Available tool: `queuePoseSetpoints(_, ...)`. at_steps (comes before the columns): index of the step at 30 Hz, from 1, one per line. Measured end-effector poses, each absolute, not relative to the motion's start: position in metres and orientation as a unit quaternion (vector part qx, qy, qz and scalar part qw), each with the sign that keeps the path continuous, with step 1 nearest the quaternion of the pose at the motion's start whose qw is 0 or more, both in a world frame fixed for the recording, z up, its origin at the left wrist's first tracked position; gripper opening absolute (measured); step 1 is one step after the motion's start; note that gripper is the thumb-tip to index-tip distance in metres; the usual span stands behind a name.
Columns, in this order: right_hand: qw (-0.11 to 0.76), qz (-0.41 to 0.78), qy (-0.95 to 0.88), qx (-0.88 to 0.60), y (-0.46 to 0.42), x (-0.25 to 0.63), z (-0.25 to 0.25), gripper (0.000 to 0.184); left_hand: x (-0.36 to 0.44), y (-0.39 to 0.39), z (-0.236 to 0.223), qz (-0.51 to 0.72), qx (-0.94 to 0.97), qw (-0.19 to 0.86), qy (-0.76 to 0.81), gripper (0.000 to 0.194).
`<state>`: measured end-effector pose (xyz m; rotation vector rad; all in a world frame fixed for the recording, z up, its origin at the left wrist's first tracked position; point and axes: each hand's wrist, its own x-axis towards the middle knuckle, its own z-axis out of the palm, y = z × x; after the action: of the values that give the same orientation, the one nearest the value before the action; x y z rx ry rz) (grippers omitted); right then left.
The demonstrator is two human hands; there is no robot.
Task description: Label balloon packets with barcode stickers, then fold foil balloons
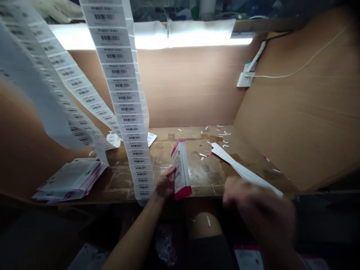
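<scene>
My left hand (165, 183), fingers closed around it, holds an upright stack of white, pink-edged printed cards (181, 168) just above the front edge of the scarred wooden worktop (205, 176). My right hand (258, 212) is blurred beside a long white paper strip (244, 168) on the worktop's right, so I cannot tell its fingers' state. A pile of pink-edged packets (69, 180) lies at the worktop's left, beneath hanging white barcode-label ribbons (120, 75).
</scene>
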<state>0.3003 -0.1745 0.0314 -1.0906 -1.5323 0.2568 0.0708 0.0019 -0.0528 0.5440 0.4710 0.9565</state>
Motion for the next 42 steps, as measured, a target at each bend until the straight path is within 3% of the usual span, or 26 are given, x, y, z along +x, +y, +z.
queuePoseSetpoints(2,0.579,0.055,-0.593,-0.557,-0.114,0.337,0.019,0.029,0.062,-0.007,-0.053,0.439,0.220,0.846,0.208,0.017)
queuePoseSetpoints(3,0.537,0.015,-0.567,-0.625,-0.083,0.357,0.009,0.032,0.059,-0.012,-0.054,0.437,0.210,0.851,0.200,0.018)
queuePoseSetpoints(7,0.177,-0.082,-0.632,-0.750,-0.008,0.415,-0.043,0.026,0.053,-0.027,-0.055,0.442,0.212,0.851,0.187,0.022)
queuePoseSetpoints(10,0.073,-0.095,-0.656,-0.745,-0.005,0.429,-0.067,0.027,0.049,-0.034,-0.051,0.445,0.225,0.837,0.225,0.024)
queuePoseSetpoints(16,0.068,-0.079,-0.669,-0.736,-0.017,0.431,-0.066,0.030,0.040,-0.043,-0.040,0.421,0.212,0.814,0.339,0.046)
queuePoseSetpoints(21,0.094,-0.086,-0.661,-0.739,-0.024,0.445,-0.046,0.034,0.047,-0.048,-0.039,0.456,0.250,0.763,0.383,0.046)
queuePoseSetpoints(24,0.184,-0.098,-0.635,-0.744,-0.041,0.435,-0.017,0.038,0.054,-0.056,-0.040,0.491,0.292,0.710,0.412,0.047)
queuePoseSetpoints(26,0.297,-0.008,-0.659,-0.691,-0.057,0.415,0.005,0.045,0.061,-0.063,-0.038,0.513,0.314,0.683,0.414,0.047)
queuePoseSetpoints(28,0.356,0.160,-0.709,-0.588,-0.073,0.384,0.023,0.053,0.067,-0.070,-0.035,0.520,0.336,0.671,0.409,0.046)
queuePoseSetpoints(31,0.298,0.318,-0.757,-0.487,-0.090,0.337,0.036,0.059,0.075,-0.082,-0.028,0.512,0.369,0.664,0.402,0.046)
queuePoseSetpoints(36,0.195,0.193,-0.797,-0.538,-0.097,0.299,0.028,0.055,0.077,-0.100,-0.022,0.509,0.408,0.646,0.397,0.056)
queuePoseSetpoints(42,0.202,0.032,-0.759,-0.618,-0.115,0.285,0.017,0.049,0.073,-0.109,-0.027,0.521,0.405,0.653,0.370,0.059)
